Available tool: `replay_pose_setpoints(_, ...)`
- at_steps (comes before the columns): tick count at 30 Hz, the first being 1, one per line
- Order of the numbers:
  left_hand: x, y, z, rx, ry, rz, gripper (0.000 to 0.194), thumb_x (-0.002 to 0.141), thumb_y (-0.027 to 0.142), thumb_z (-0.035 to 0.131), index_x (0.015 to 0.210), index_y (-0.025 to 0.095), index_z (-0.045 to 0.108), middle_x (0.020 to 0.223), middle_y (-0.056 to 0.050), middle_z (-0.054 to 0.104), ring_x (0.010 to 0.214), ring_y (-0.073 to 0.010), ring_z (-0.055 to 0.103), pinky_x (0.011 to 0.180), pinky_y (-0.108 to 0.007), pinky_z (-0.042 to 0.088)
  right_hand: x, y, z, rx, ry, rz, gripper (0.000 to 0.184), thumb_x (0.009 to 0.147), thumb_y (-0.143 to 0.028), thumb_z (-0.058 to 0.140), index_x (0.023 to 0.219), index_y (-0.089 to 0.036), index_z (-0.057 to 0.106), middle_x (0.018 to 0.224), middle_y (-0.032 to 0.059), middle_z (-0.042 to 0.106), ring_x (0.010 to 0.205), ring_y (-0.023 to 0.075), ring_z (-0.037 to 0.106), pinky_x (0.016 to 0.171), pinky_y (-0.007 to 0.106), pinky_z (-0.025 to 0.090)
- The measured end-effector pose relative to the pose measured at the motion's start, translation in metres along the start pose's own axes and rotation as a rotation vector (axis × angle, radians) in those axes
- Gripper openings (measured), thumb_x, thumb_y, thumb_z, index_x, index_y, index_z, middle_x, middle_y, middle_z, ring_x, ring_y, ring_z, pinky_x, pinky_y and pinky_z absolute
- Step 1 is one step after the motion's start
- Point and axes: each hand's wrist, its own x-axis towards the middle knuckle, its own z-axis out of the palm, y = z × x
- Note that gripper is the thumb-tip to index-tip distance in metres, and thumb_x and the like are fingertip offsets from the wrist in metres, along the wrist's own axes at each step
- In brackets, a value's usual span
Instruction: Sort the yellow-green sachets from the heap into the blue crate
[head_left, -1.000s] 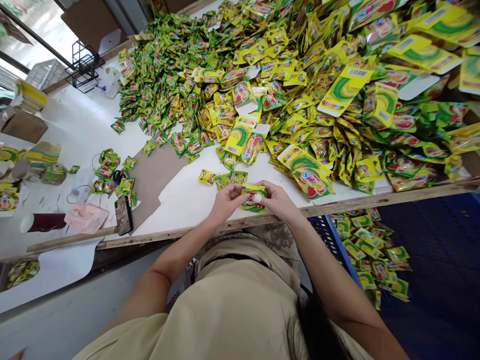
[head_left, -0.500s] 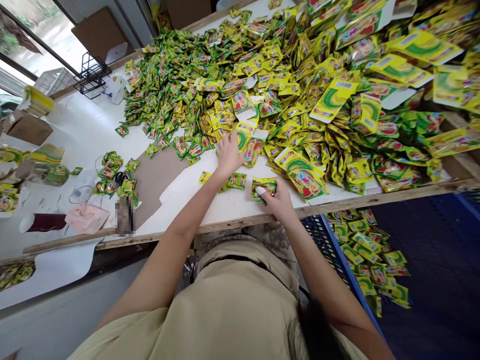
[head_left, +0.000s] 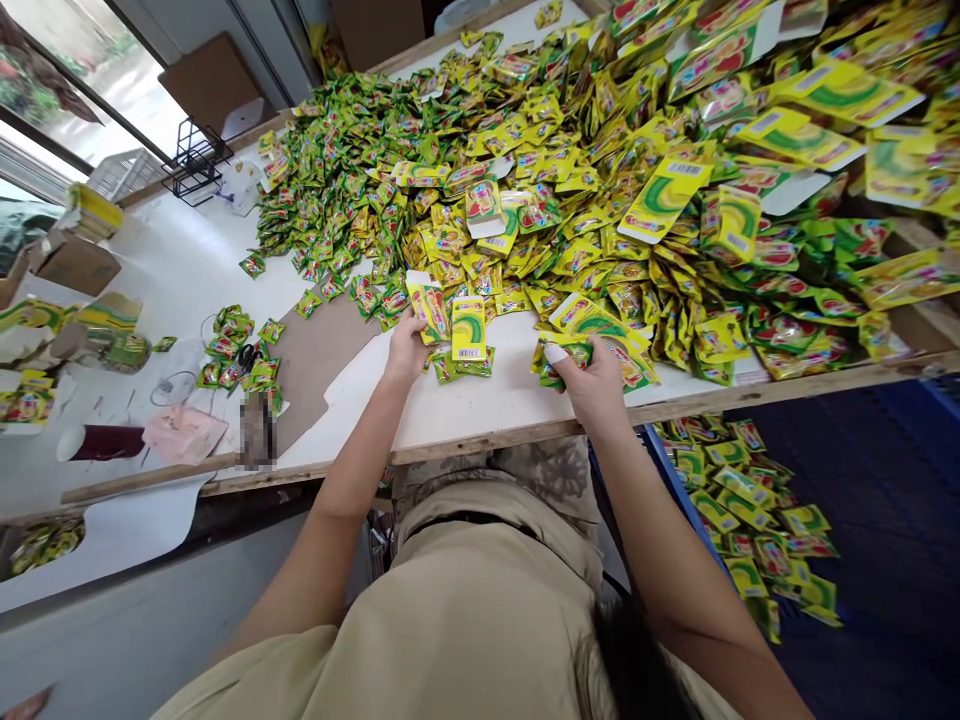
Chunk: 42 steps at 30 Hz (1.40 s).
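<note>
My left hand [head_left: 406,352] is closed on the edge of a small printed carton [head_left: 428,306], held upright with a white flap at its top. Beside it, a yellow carton [head_left: 469,328] with a barcode at its lower end lies partly over a few green candy packets [head_left: 480,366]. To the right, my right hand [head_left: 600,382] grips several green and yellow candy packets [head_left: 571,352] between fingers and thumb. Something white covers the tip of that thumb. A larger flat carton [head_left: 628,362] is partly hidden behind this hand.
A large heap of candy packets [head_left: 360,170] and cartons spreads over the white table [head_left: 390,400], which has a wooden front edge. Scissors [head_left: 247,357], a pink bag [head_left: 184,433] and a dark red cup [head_left: 109,441] are at left. Below right, a blue crate [head_left: 660,470] holds more packets.
My left hand left the packets, reached to the cartons by the heap, and has drawn one back toward the left. My right hand has kept its packets and moved slightly right.
</note>
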Motion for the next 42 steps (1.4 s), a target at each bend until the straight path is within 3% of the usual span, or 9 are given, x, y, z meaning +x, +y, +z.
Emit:
replay_pose_setpoints(4,-0.034,-0.001,0.014,-0.31,-0.084,-0.216,0.048,0.083,0.044,0.039,0.119,0.015,0.052,0.111,-0.012,0.066,0.086,-0.0247,0.068,0.067,-0.04,0.058,0.009,-0.022,0.01,-0.047,-0.012,-0.114,0.03,0.075,-0.044,0.065,0.092,-0.022,0.054,0.089,0.0038,0.063,0.079,0.0201,0.061,0.075,0.036,0.052)
replay_pose_setpoints(7,-0.058,-0.006,0.031,-0.356,-0.25,-0.332,0.064,0.074,0.064,0.053,0.113,0.013,0.057,0.103,-0.015,0.069,0.078,-0.0256,0.069,0.056,-0.034,0.057,0.016,-0.039,0.018,-0.18,0.017,-0.219,0.033,0.076,-0.049,0.063,0.092,-0.022,0.055,0.088,0.0051,0.063,0.081,0.0217,0.06,0.076,0.036,0.051)
replay_pose_setpoints(11,-0.081,-0.013,0.045,-0.326,-0.423,-0.355,0.07,0.059,0.049,0.079,0.115,0.014,0.055,0.096,-0.011,0.07,0.07,-0.0228,0.069,0.056,-0.032,0.057,0.025,-0.043,0.027,-0.316,0.146,-0.363,0.037,0.075,-0.055,0.062,0.087,-0.022,0.053,0.071,0.001,0.055,0.068,0.0191,0.055,0.063,0.033,0.047)
replay_pose_setpoints(16,-0.083,-0.013,0.044,-0.369,-0.346,-0.323,0.057,0.064,0.04,0.077,0.11,0.014,0.057,0.092,-0.008,0.069,0.066,-0.021,0.069,0.058,-0.034,0.058,0.026,-0.03,0.028,-0.432,0.076,-0.477,0.036,0.072,-0.054,0.065,0.074,-0.022,0.048,0.059,-0.0033,0.049,0.055,0.014,0.047,0.054,0.028,0.041)
replay_pose_setpoints(20,-0.076,-0.011,0.039,-0.361,-0.335,-0.333,0.055,0.061,0.041,0.078,0.106,0.013,0.06,0.088,-0.008,0.07,0.066,-0.0216,0.069,0.057,-0.034,0.057,0.027,-0.028,0.023,-0.463,-0.007,-0.445,0.038,0.074,-0.054,0.063,0.068,-0.022,0.044,0.055,-0.0048,0.044,0.051,0.012,0.042,0.05,0.026,0.036)
replay_pose_setpoints(26,-0.078,-0.005,0.04,-0.305,-0.471,-0.399,0.048,0.061,0.035,0.079,0.1,0.012,0.063,0.083,-0.008,0.07,0.066,-0.0219,0.069,0.055,-0.032,0.057,0.026,-0.035,0.023,-0.565,0.135,-0.411,0.039,0.076,-0.06,0.057,0.07,-0.023,0.046,0.057,-0.0027,0.046,0.053,0.0138,0.042,0.053,0.028,0.037)
replay_pose_setpoints(29,-0.08,-0.007,0.042,-0.386,-0.411,-0.382,0.05,0.062,0.039,0.078,0.101,0.012,0.061,0.08,-0.007,0.07,0.062,-0.0222,0.069,0.053,-0.032,0.057,0.02,-0.035,0.023,-0.646,0.121,-0.44,0.039,0.075,-0.06,0.058,0.071,-0.022,0.047,0.058,-0.0012,0.047,0.055,0.0152,0.045,0.056,0.028,0.037)
replay_pose_setpoints(33,-0.082,-0.01,0.044,-0.433,-0.326,-0.361,0.052,0.059,0.039,0.079,0.099,0.011,0.06,0.081,-0.008,0.07,0.061,-0.0224,0.069,0.053,-0.033,0.058,0.016,-0.034,0.019,-0.701,0.04,-0.448,0.037,0.077,-0.056,0.057,0.068,-0.022,0.046,0.056,-0.0015,0.046,0.053,0.0141,0.043,0.054,0.027,0.033)
replay_pose_setpoints(42,-0.087,-0.012,0.039,-0.264,-0.427,-0.268,0.046,0.065,0.039,0.076,0.1,0.012,0.066,0.083,-0.007,0.071,0.067,-0.0192,0.068,0.064,-0.033,0.056,0.016,-0.048,0.008,-0.914,-0.26,-0.493,0.039,0.081,-0.055,0.05,0.063,-0.02,0.048,0.055,0.001,0.051,0.052,0.0147,0.044,0.053,0.026,0.024)
